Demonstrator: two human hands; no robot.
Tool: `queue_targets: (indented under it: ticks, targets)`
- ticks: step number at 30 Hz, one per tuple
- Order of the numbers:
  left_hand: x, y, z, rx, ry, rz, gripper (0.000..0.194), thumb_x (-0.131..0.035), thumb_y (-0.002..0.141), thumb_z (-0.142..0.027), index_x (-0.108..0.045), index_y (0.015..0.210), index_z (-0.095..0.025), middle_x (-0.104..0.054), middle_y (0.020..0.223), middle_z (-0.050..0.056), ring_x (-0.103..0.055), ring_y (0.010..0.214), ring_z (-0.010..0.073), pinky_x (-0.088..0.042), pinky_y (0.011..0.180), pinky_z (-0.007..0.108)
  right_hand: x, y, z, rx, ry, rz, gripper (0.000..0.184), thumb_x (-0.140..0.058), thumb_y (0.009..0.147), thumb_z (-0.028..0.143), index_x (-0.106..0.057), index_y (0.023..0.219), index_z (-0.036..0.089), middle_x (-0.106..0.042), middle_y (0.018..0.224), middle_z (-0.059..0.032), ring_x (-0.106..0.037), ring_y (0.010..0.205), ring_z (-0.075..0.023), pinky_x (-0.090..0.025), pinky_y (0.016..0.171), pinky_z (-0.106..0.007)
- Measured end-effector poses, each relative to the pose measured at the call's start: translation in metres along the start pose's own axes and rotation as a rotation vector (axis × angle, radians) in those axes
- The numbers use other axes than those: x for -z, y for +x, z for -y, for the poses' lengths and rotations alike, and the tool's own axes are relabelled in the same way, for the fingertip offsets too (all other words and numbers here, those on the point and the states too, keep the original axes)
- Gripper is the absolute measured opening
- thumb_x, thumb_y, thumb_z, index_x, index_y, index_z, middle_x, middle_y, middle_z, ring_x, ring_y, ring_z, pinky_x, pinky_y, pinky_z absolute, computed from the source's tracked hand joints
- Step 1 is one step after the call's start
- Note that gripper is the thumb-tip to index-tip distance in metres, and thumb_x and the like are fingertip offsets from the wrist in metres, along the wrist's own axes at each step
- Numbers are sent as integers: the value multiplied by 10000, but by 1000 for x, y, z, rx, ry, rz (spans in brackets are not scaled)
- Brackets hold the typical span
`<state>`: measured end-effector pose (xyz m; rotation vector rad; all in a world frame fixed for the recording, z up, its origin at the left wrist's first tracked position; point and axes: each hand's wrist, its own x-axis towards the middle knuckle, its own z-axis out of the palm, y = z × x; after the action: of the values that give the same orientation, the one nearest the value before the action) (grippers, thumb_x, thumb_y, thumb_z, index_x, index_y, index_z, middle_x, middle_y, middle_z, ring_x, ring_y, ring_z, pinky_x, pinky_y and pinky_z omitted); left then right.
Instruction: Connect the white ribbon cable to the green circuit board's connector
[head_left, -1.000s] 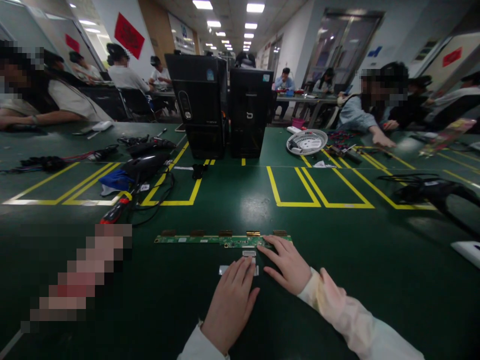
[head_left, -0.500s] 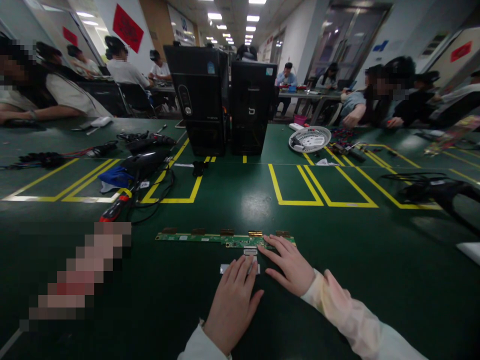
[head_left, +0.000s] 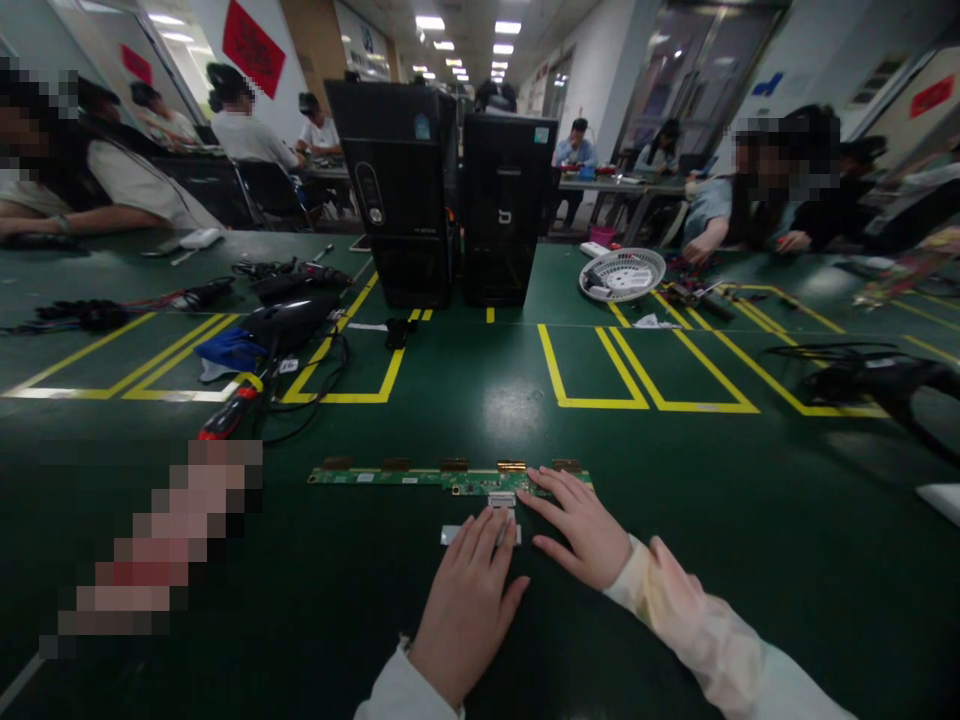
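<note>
A long, narrow green circuit board (head_left: 405, 477) lies flat on the dark green table. Several brown-gold tabs stick out along its far edge, and a pale connector (head_left: 501, 499) sits at its near edge. My right hand (head_left: 581, 528) rests with fingers stretched over the board's right end. My left hand (head_left: 474, 600) lies palm down, fingers extended, on a small silvery flat piece (head_left: 450, 535) just in front of the connector. The fingers cover much of that piece, so whether it joins the connector cannot be made out.
Two black computer towers (head_left: 397, 200) stand at the back middle. A white basket (head_left: 622, 275) is right of them. Dark cables and a black tool with a blue part (head_left: 232, 352) lie left, near a red-black handle (head_left: 229, 415). A black headset-like object (head_left: 885, 375) lies right. People sit around.
Both hands stay in place on the board and the silvery piece. The whole view has shifted very slightly.
</note>
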<state>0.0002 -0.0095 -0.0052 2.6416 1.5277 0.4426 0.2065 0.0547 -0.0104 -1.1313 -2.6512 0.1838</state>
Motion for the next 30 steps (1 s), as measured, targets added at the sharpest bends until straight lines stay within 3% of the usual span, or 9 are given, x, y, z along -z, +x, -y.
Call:
queue_targets:
  ticks: [6,19,30]
  targets:
    - [-2,1,-3,16,17,-38,456,-506,885,-277,-449,1307,-114,-502,1357,164,-461,1255,300,-444,999,485,1,1,0,6,7,8,516,-463,894,403,-427,1378,228,-373,1447,-103,-288,1346,-270,-300,1068,-505]
    - [-9,1,-10,69,79,16,513,-525,864,-255,-423,1334,-79,-482,1380,161,-445,1270,283,-459,997,447,3,0,1,0,18,17,528,-474,879,384,-419,1383,235,-357,1460,-84,-274,1354,-265,-297,1072,-502]
    - [6,6,6,-25,5,69,477,-491,889,-254,-423,1339,-115,-490,1381,129,-447,1273,254,-440,1015,439,3,-1,0,7,34,29,539,-459,890,395,-394,1400,231,-331,1476,-82,-254,1367,-261,-275,1089,-504]
